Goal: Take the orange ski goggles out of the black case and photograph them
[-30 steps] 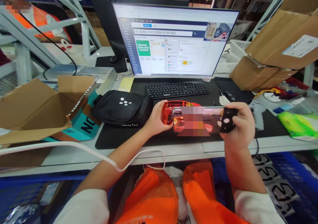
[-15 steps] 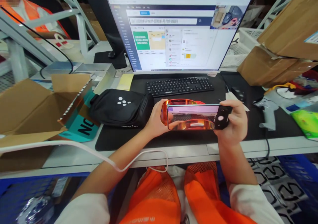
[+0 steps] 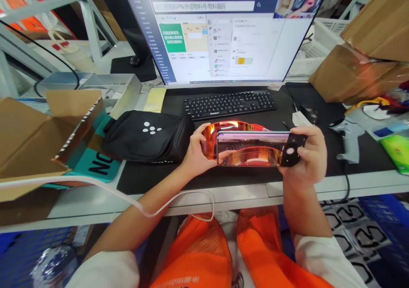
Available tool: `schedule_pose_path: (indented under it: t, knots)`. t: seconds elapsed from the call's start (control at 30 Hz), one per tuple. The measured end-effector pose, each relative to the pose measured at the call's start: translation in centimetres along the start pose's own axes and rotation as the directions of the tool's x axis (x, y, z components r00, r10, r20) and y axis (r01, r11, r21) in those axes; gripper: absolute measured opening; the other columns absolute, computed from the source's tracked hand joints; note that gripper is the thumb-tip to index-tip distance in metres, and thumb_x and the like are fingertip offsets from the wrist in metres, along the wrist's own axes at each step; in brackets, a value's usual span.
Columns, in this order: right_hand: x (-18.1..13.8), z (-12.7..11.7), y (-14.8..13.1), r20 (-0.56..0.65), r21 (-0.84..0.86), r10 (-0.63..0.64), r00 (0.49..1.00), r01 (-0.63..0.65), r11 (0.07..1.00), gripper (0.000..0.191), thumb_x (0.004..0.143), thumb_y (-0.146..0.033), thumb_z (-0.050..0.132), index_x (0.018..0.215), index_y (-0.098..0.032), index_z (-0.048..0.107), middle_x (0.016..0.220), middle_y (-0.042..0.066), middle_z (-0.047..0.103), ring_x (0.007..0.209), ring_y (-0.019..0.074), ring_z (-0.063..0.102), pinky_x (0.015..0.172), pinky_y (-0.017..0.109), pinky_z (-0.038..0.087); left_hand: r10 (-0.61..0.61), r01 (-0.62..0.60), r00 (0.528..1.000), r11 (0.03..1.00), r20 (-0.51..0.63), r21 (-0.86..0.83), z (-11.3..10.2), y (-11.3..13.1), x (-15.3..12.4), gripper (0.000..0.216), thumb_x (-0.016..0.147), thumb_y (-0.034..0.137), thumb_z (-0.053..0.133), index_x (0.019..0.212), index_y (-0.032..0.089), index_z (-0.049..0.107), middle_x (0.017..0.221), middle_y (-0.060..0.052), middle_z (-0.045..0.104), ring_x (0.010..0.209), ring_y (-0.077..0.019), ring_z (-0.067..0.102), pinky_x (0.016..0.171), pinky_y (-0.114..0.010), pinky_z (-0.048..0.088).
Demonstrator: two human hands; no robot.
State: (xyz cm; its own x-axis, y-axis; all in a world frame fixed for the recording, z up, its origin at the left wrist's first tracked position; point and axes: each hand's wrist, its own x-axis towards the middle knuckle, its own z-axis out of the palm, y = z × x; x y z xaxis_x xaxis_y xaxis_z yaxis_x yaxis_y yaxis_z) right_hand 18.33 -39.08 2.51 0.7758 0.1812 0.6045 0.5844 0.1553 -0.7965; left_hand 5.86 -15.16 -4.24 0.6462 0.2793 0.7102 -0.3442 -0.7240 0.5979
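Left hand: We saw the left hand curled tight around one end of a curved mirrored lens, its thumb tip hidden behind a phone.
Right hand: The right hand gripped the phone's other end, its thumb beside the round shutter button; the two hands were apart.
Mirrored lens: It was held above the desk, near the middle of the front edge. The phone hid its lower right part, and we could not tell whether the two touched. Its surface was smooth and glossy, red-orange with yellow glints.
Phone: A flat, round-cornered rectangle held sideways, its screen showing the lens.
Monitor: The monitor was cut off at the top; most of its small text was too blurred to read.
Pouch: Left of the hands sat a soft black fabric pouch with white dots, its front lettering unclear.
Carton: At the desk's left end, an open cardboard carton, teal outside, was cut off by the view.
Keyboard: The black plastic keyboard lay toward the rear edge.
Scanner: Toward the right end we saw a grey, pistol-shaped scanner.
Cable: A smooth white cable crossed the left forearm, one end out of view.
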Motion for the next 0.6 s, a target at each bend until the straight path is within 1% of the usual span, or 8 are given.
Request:
schedule_pose_path:
  t: [0.03,0.07,0.2,0.4,0.5,0.6]
  knots:
    - [0.1,0.1,-0.2,-0.036,0.022,0.003,0.999,-0.003,1.000,0.032,0.082,-0.047,0.051,0.101,-0.027,0.067,0.088,0.007,0.059,0.069,0.0250,0.060,0.054,0.039,0.048,-0.010,0.010,1.000,1.000,0.011,0.008,-0.1,0.0,0.0,0.074,0.081,0.055,0.091,0.112,0.030,0.028,0.152,-0.022,0.049,0.145,-0.0310,0.057,0.115,-0.056,0.054]
    - [0.2,0.3,-0.5,-0.044,0.049,0.016,0.999,-0.014,0.999,0.029,0.079,-0.045,0.053,0.099,-0.028,0.067,0.085,0.007,0.059,0.066,0.0240,0.058,0.052,0.038,0.046,-0.016,0.016,1.000,1.000,0.022,0.010,-0.1,0.0,0.0,0.073,0.082,0.054,0.090,0.111,0.030,0.028,0.152,-0.022,0.049,0.146,-0.0310,0.056,0.116,-0.056,0.054]
    - [0.3,0.6,-1.3,-0.021,0.167,0.058,0.998,-0.054,0.984,0.027,0.074,-0.035,0.057,0.098,-0.029,0.068,0.078,0.003,0.057,0.058,0.0209,0.052,0.048,0.035,0.042,-0.009,0.009,1.000,1.000,0.028,-0.011,-0.3,-0.2,-0.1,0.069,0.083,0.054,0.089,0.110,0.029,0.031,0.153,-0.023,0.050,0.146,-0.0319,0.056,0.115,-0.056,0.053]
    - [0.1,0.7,-2.0,-0.021,0.097,0.074,0.997,-0.072,0.993,0.028,0.070,-0.030,0.060,0.097,-0.029,0.066,0.077,0.001,0.056,0.055,0.0178,0.051,0.046,0.033,0.041,-0.038,0.039,0.998,0.999,0.049,-0.025,-0.3,-0.4,-0.2,0.071,0.079,0.058,0.091,0.110,0.028,0.034,0.155,-0.022,0.049,0.147,-0.0332,0.055,0.117,-0.056,0.052]
    - [0.2,0.8,-2.2,-0.027,0.139,0.089,0.996,-0.085,0.987,0.029,0.067,-0.025,0.059,0.096,-0.028,0.066,0.077,0.001,0.057,0.056,0.0177,0.052,0.046,0.032,0.041,-0.032,0.033,0.999,0.999,0.035,-0.039,-0.2,-0.3,-0.2,0.070,0.080,0.060,0.089,0.110,0.028,0.035,0.154,-0.022,0.049,0.146,-0.0327,0.056,0.117,-0.055,0.053]
    - [0.2,0.8,-2.3,-0.010,0.190,0.083,0.997,-0.079,0.978,0.029,0.069,-0.022,0.060,0.096,-0.028,0.067,0.078,0.000,0.058,0.057,0.0172,0.052,0.047,0.032,0.041,-0.030,0.030,0.999,0.998,0.017,-0.046,-0.2,-0.1,-0.1,0.067,0.082,0.059,0.088,0.108,0.027,0.035,0.153,-0.022,0.050,0.145,-0.0316,0.057,0.116,-0.054,0.053]
